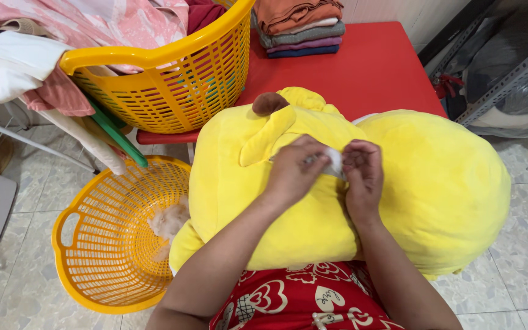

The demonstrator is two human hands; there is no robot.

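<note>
A big yellow plush toy (423, 183) with brown-tipped ears lies on my lap and against the red table (374, 67). My left hand (294, 171) and my right hand (363, 174) meet at the middle of the toy's back. Both pinch a small white tag or piece of stuffing (335, 161) at a seam there. What lies under my fingers is hidden.
A yellow laundry basket (172, 79) full of pink and white clothes stands on the table's left end. A second yellow basket (102, 244) sits on the tiled floor at left, with a bit of pale fluff in it. Folded clothes (300, 30) are stacked at the table's far side. Metal shelving (508, 67) is at right.
</note>
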